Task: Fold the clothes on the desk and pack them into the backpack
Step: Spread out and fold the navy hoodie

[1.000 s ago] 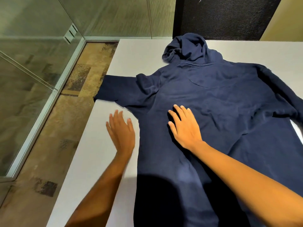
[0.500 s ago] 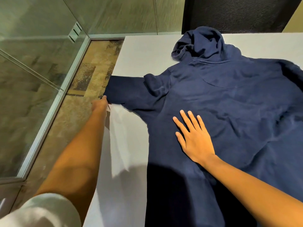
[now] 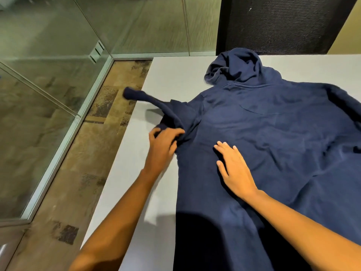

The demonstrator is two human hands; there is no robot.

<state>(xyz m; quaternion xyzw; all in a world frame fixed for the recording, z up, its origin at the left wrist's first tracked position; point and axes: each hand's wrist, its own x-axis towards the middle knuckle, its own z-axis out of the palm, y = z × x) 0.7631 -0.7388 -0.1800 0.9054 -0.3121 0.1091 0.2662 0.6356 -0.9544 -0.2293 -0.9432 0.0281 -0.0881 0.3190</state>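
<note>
The navy hoodie lies spread on the white counter, with its hood toward the far edge and its hem toward the person. The left hand has its fingers curled round a bunch of the sleeve close to the armpit, and the blurred cuff end sticks out, lifted, past the counter's edge. The right hand lies flat on the hoodie's body just beside it, fingers straight, gripping nothing.

I judge the cloth a thick, soft fleece — limp, weighty for a garment, not slippery, nothing to break. It will sag and drag rather than hold a crease, so 1 palm pinning the body while the other carries the sleeve across suits it. Better holds are the cuff, the shoulder seam and the 2 hem corners. No backpack is in view.
</note>
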